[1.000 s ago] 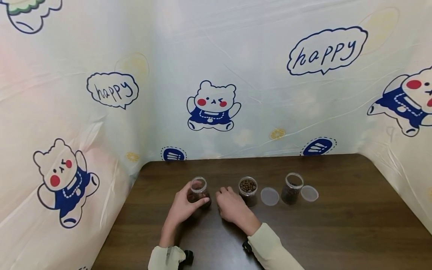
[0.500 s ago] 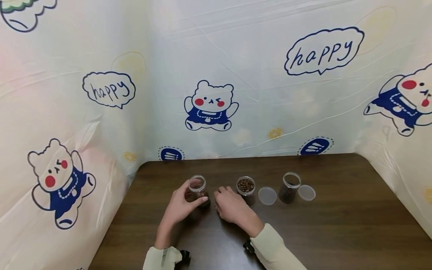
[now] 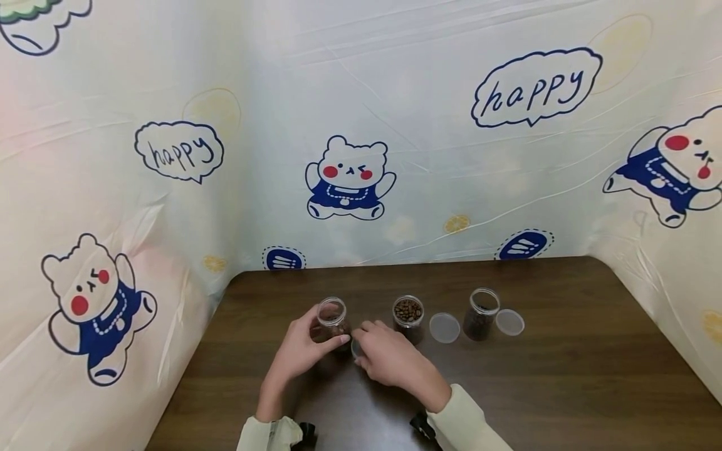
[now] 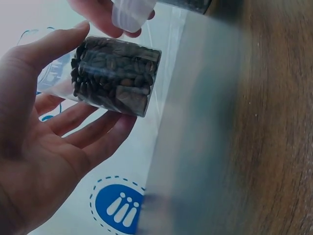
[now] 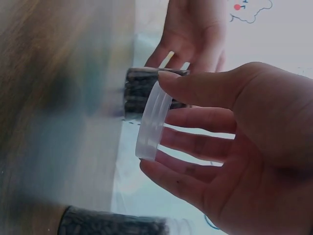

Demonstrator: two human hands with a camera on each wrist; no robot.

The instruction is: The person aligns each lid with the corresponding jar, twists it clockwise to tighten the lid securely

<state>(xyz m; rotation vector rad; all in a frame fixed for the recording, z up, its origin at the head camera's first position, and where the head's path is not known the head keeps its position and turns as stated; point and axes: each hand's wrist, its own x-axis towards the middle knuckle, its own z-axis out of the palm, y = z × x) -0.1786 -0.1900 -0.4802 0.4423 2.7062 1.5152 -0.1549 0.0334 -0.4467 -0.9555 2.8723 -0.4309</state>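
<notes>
Right hand [image 3: 390, 358] pinches a lid [image 5: 153, 122], newly visible at four o'clock from the uncapped jar [image 4: 111, 71]. Left hand [image 3: 298, 348] grips that jar.

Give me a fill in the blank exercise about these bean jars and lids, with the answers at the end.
1. In the head view, the left hand holds the jar furthest to the ____.
2. Counting the one in the right hand, ____ lids are in view.
3. Of the three jars, beans come nearest the rim in the ____ one.
4. Both speech bubbles on the backdrop read ____.

Missing words: left; three; middle; happy.
</notes>
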